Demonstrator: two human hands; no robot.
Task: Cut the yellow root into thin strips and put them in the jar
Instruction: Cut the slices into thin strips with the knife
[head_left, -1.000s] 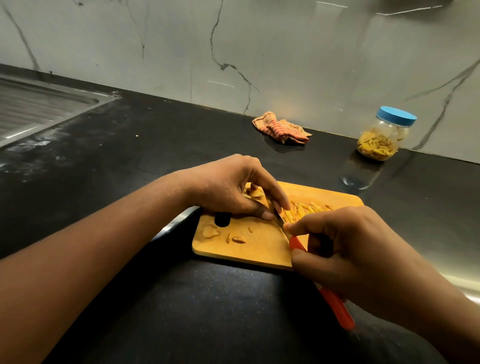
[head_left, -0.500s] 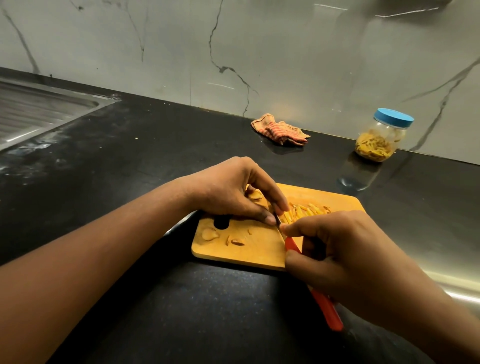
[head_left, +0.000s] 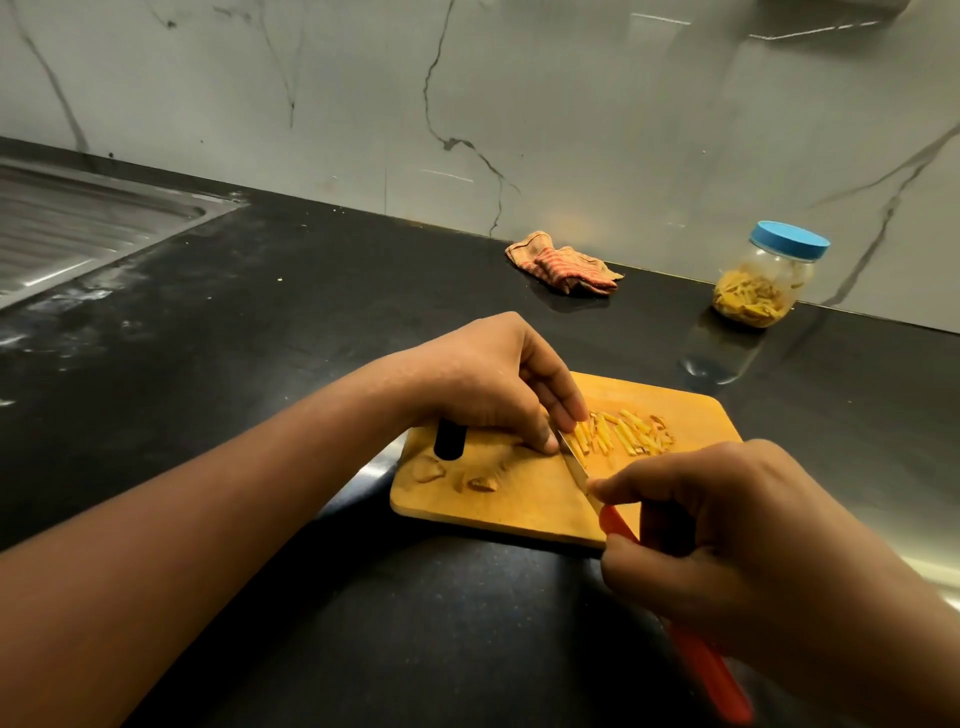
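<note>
Left hand (head_left: 488, 384) is being pressed, fingers curled, onto the board (head_left: 524, 504); the knife (head_left: 613, 514) is being gripped by the right hand (head_left: 737, 540) beside the strips (head_left: 618, 431).

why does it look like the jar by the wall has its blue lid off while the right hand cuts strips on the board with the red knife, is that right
Not quite: the head view shows the blue lid on the jar, closing it, not off. The rest holds: the jar stands by the wall, and the right hand works the red-handled knife at the yellow strips on the wooden cutting board.
</note>
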